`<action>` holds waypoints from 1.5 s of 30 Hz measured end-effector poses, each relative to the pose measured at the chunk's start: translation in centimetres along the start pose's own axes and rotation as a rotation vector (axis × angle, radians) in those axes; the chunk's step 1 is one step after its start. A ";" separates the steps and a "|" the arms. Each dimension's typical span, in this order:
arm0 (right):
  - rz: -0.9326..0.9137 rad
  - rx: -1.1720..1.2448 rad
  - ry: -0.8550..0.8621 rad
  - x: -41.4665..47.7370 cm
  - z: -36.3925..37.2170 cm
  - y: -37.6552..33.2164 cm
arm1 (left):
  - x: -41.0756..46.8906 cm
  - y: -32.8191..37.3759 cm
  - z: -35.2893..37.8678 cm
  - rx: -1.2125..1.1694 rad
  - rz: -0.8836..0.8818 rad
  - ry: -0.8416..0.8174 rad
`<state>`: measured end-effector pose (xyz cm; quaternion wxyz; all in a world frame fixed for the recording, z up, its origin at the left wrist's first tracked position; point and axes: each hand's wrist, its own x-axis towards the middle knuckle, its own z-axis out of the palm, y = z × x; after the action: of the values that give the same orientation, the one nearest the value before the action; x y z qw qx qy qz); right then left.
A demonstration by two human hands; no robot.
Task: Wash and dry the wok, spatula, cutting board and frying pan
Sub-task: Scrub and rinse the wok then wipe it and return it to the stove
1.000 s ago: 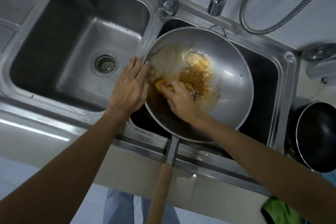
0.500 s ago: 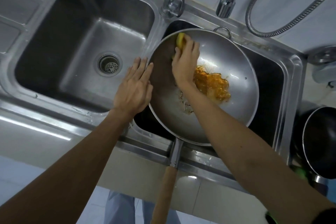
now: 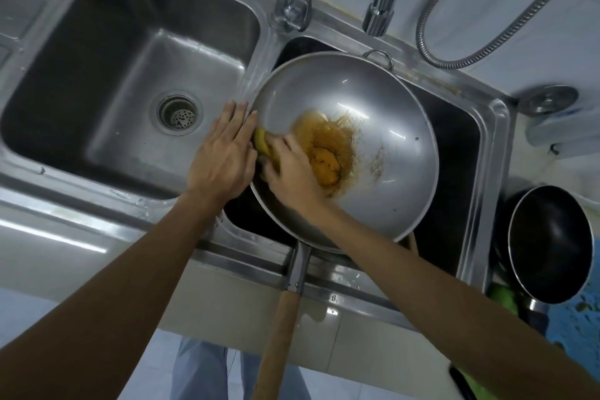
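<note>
The steel wok (image 3: 383,127) lies over the right sink basin, its wooden handle (image 3: 276,341) pointing toward me. Orange-brown greasy residue (image 3: 328,153) pools in its middle. My left hand (image 3: 224,156) lies flat with straight fingers against the wok's left rim. My right hand (image 3: 292,172) presses a yellow sponge (image 3: 262,144) onto the wok's inner left wall, fingers curled over it. The black frying pan (image 3: 552,243) sits on the counter at the right. I see no spatula or cutting board.
The left sink basin (image 3: 107,81) holds only its drain strainer (image 3: 179,114). Two taps (image 3: 292,3) and a metal hose (image 3: 487,42) stand behind the sink. A green cloth (image 3: 503,299) lies beside the frying pan. A round metal lid (image 3: 548,101) rests at the far right.
My right hand swept the sponge from the wok's middle to its far rim, then back down to the left wall beside my left hand. The residue has gathered in the centre.
</note>
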<state>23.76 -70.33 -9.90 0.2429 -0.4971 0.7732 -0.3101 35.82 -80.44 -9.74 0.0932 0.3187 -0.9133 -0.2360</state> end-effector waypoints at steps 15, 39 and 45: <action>-0.016 -1.091 -0.257 -0.6 -17.9 14.3 | 0.1 -0.2 0.5 0.005 -0.001 0.025; 0.249 -0.979 -0.217 -4.6 -15.7 10.8 | 0.2 -0.2 0.5 0.013 0.000 0.029; 0.073 -0.738 -0.078 2.5 -10.5 10.8 | 0.2 -0.3 0.5 0.010 -0.002 0.026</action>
<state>8.94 -66.73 -10.55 0.0877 -0.5348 0.8402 0.0176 35.67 -80.55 -10.35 0.1031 0.3232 -0.9129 -0.2272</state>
